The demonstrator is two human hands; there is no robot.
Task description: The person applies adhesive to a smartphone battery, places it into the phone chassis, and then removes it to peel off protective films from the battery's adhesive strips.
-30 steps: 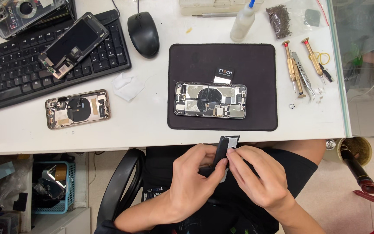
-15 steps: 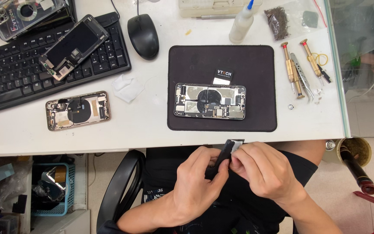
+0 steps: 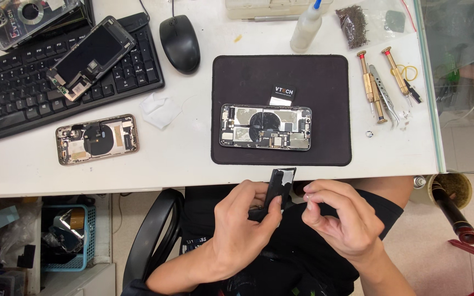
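Observation:
My left hand (image 3: 245, 222) holds a flat black phone battery (image 3: 278, 186) upright over my lap, just below the white desk's front edge. My right hand (image 3: 338, 216) sits beside it to the right, fingertips pinched together near the battery but apart from it; whether it pinches a strip of film I cannot tell. On the black work mat (image 3: 325, 77) lies an opened phone body (image 3: 265, 127) with its insides showing.
A second opened phone (image 3: 97, 138) lies left of the mat, with a crumpled wipe (image 3: 159, 110) beside it. A detached screen (image 3: 90, 57) rests on the black keyboard (image 3: 6, 93). Mouse (image 3: 180, 43), glue bottle (image 3: 306, 27), brass screwdrivers (image 3: 371, 85) and tweezers (image 3: 385, 101) line the desk.
My right hand has come off the battery and drawn a little to the right. My left hand keeps the battery, now tilted more upright.

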